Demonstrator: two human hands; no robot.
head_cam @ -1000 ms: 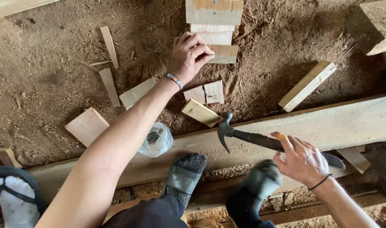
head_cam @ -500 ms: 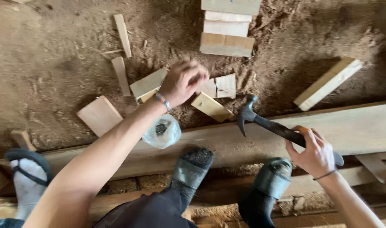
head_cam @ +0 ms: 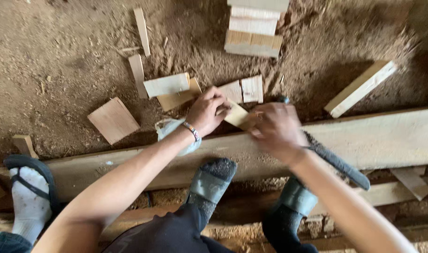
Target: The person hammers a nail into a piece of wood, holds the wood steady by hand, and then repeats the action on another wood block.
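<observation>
My left hand (head_cam: pixel 207 112), with a beaded band at the wrist, curls its fingers on a small pale wood block (head_cam: pixel 237 115) lying at the far edge of a long plank (head_cam: pixel 391 136). My right hand (head_cam: pixel 277 129) is blurred with motion right beside the block. It grips a hammer (head_cam: pixel 338 161) close to its head, and the dark handle runs back under my forearm. Only the tip of the hammer head shows above my fingers. The two hands nearly touch over the block.
Flat wood offcuts (head_cam: pixel 113 119) and thin slats (head_cam: pixel 141 30) litter the sawdust floor. A stack of blocks (head_cam: pixel 253 30) lies at top centre, a thicker slat (head_cam: pixel 361 88) at right. A crumpled clear bag (head_cam: pixel 169 129) sits under my left wrist. Another person's sandalled foot (head_cam: pixel 29 197) is at far left.
My left hand came back from the stack of blocks to the small block at the plank. My right hand swung left with the hammer, meeting the left hand over that block.
</observation>
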